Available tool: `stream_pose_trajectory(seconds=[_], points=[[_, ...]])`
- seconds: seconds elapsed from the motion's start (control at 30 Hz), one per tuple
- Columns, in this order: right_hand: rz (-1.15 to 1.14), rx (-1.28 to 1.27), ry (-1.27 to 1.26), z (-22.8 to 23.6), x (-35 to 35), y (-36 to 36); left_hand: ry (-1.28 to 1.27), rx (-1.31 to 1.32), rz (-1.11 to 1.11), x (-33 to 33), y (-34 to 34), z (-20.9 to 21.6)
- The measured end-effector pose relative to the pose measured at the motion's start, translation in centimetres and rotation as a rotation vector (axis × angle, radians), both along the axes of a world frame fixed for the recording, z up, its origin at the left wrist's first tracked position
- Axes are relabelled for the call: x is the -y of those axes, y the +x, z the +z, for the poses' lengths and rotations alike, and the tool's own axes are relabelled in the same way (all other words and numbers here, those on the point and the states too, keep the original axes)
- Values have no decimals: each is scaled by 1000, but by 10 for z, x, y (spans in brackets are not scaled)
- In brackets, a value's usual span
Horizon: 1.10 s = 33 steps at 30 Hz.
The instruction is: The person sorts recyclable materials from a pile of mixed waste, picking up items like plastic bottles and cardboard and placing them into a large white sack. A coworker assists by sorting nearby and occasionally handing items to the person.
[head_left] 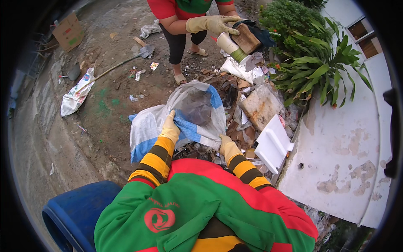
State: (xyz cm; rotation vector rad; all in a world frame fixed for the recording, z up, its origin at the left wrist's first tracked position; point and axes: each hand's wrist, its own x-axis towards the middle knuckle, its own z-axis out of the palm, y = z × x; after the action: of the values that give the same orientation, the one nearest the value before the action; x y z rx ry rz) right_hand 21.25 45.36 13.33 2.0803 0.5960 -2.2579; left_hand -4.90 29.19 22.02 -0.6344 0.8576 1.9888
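Observation:
A large white and blue woven sack [149, 126] lies in front of me with its mouth spread wide. My left hand [170, 129], in a pale rubber glove, grips the left side of the sack's rim. On the near right of the rim, my gloved right hand [227, 147] is closed on the edge. Beyond the sack a co-worker stands, and that person's gloved hands [216, 25] hold a brown block [246, 38], a pale paper cup [227, 43] with a green band, and dark cloth [264, 37].
A rubbish heap with a dirty foam slab [263, 106] and a white foam piece [273, 145] lies right, beside a peeling white wall [336, 168]. A blue barrel [84, 210] stands at lower left. Farther off are a long-handled shovel [119, 63], cardboard box [68, 31] and leafy plants [315, 69].

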Motion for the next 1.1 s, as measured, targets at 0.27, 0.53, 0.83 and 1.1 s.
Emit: stream_pose_trajectory(seconds=[0.27,0.53,0.83,1.1], points=[[104,-78,0,34,1,-5,45,28,25,-3,-5,5],[-50,-120,-78,88,24,-22,-109,45,88,17,-7,-16],[130,-77,-55,102,44,-18,-152,67,-81,40,-6,-20],[-3,-62,-43,59,41,-6,-130,-31,-125,34,8,6]])
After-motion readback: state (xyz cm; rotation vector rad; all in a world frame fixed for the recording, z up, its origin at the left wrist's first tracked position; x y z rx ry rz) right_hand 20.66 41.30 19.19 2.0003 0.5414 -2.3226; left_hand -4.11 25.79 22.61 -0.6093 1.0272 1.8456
